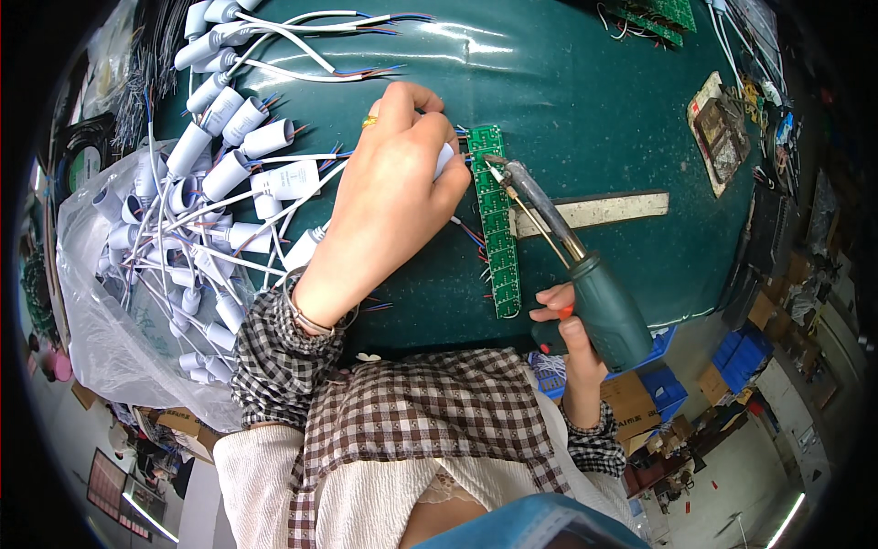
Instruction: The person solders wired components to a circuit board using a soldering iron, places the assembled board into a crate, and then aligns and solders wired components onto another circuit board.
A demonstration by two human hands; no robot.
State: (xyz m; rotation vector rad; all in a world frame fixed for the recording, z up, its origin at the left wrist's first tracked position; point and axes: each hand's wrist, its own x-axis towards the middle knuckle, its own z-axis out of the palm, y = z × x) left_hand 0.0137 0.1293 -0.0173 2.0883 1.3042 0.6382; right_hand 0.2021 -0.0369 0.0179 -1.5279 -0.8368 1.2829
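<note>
A long green circuit board strip (498,247) lies on the dark green work surface in front of me. My left hand (389,174) is closed round a white plastic cylinder (445,159), mostly hidden by the fingers, with its wire ends at the strip's upper left edge. In my right hand (576,343) is a soldering gun (605,306) with a green handle, gripped with fingers near its red trigger. Its tip touches or hovers just over the upper part of the strip; I cannot tell which. A thin metal tube runs beside the barrel to the tip.
To the left, many white cylinders with cables (206,206) are heaped, partly on a clear plastic bag (110,320). A pale flat bar (608,210) lies beside the strip. Far right sits a dirty block on a worn pad (718,137). More green boards (654,18) lie at the back.
</note>
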